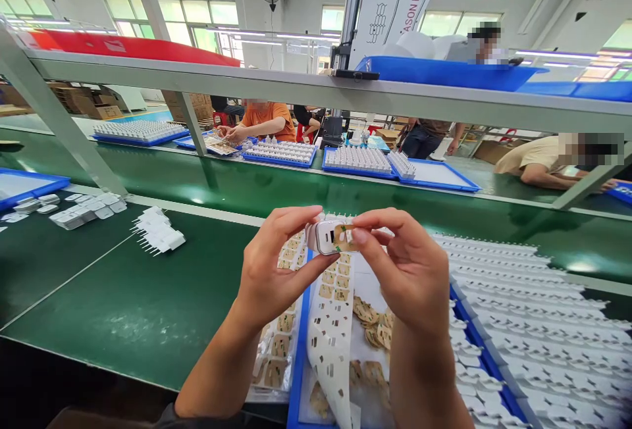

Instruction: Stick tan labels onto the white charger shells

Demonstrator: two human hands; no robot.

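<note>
My left hand (269, 271) grips a small white charger housing (323, 239) by its sides, with the slotted end face turned to the right. A tan adhesive sticker (343, 237) with green marks is pinched between thumb and forefinger of my right hand (409, 271). The sticker overlaps the right part of that face; whether it is stuck down I cannot tell. Below my hands, a partly used white sticker sheet (328, 330) lies over a blue tray (296, 376), beside loose tan stickers (378, 330).
Rows of white chargers (548, 337) fill the right side. A cluster of white pieces (158, 230) and flat white stacks (89, 210) lie on the green bench at left. Across the green belt (237, 189) stand filled blue trays (279, 152); a shelf (276, 87) spans above. Several people sit beyond.
</note>
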